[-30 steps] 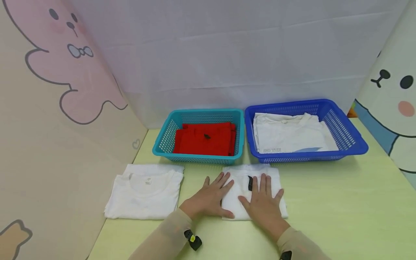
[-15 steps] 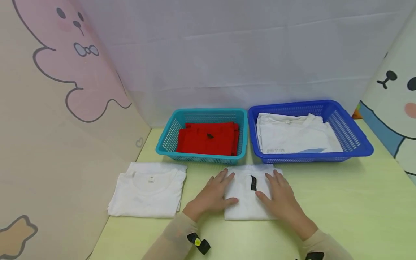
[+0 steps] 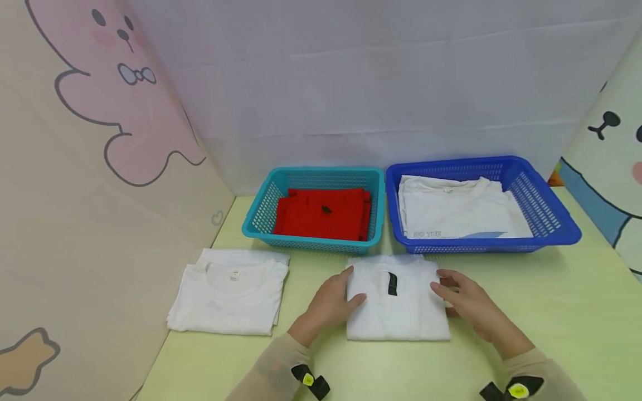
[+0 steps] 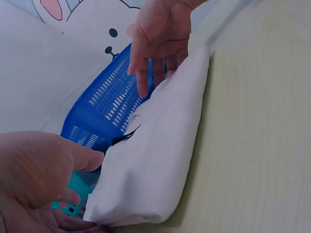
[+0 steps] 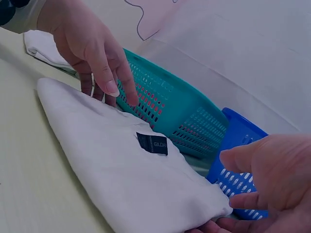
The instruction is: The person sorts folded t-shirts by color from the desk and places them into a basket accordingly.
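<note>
A folded white T-shirt (image 3: 398,312) with a black neck label (image 3: 393,284) lies on the table between both hands. At its left edge is my left hand (image 3: 328,303), thumb over the cloth and fingers along the side. My right hand (image 3: 473,306) is at the right edge, fingers loosely bent. In the right wrist view, some right fingertips (image 5: 209,227) reach under the shirt's edge while the thumb stays off the cloth. The left wrist view shows left fingers (image 4: 73,223) low at the near corner, partly hidden by the shirt. Neither hand visibly pinches it.
Behind the shirt stand a teal basket (image 3: 251,225) with folded red clothes (image 3: 321,217) and a blue basket (image 3: 551,214) with folded white shirts (image 3: 461,206). Another white folded T-shirt stack (image 3: 228,303) lies left on the pale yellow table (image 3: 567,312). Walls enclose the back and sides.
Both hands were spread flat on the shirt. The right hand has slid off to the right edge, and the left has drawn back to the left edge. The shirt stays in place.
</note>
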